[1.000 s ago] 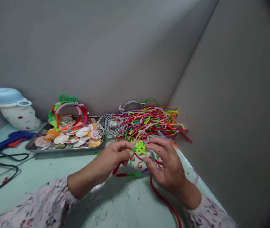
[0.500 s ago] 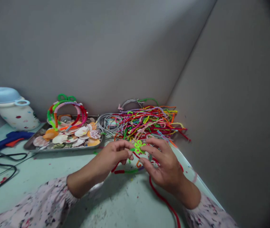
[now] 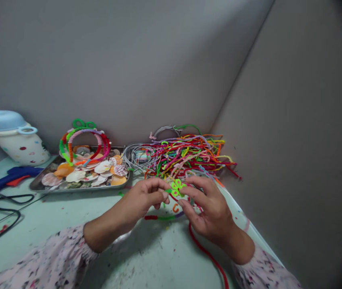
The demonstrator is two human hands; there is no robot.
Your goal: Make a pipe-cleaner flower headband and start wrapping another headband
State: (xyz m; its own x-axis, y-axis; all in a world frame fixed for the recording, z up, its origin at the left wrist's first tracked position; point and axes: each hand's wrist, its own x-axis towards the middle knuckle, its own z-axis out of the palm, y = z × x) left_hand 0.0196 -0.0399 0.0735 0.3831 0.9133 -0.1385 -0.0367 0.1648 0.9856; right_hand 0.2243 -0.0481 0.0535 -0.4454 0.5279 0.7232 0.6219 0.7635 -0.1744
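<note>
A small yellow-green flower bent from pipe cleaner [image 3: 177, 185] is held between my two hands. My left hand [image 3: 148, 195] is closed in a pinch at its left side, by a bit of green and a thin red strand. The fingers of my right hand [image 3: 210, 208] are curled against the flower's right side, thumb below. From under my right hand a long red pipe cleaner [image 3: 209, 255] trails toward the front edge. Beneath the hands lies a curved piece wrapped in red, green and purple [image 3: 166, 218], partly hidden. Close by is a small orange hook-shaped piece [image 3: 175, 207].
Behind my hands is a heap of colourful pipe cleaners [image 3: 192, 154], with coiled grey wire [image 3: 141, 158] beside it. A metal tray [image 3: 83, 190] of seashells carries wrapped hoops [image 3: 68, 148]. Leftward are a blue tool [image 3: 17, 172], a black cord [image 3: 14, 210] and a blue-lidded bottle [image 3: 22, 146].
The flower has turned slightly, showing its petals more openly. The red strand below my left hand no longer shows there. Both hands stay almost in place.
</note>
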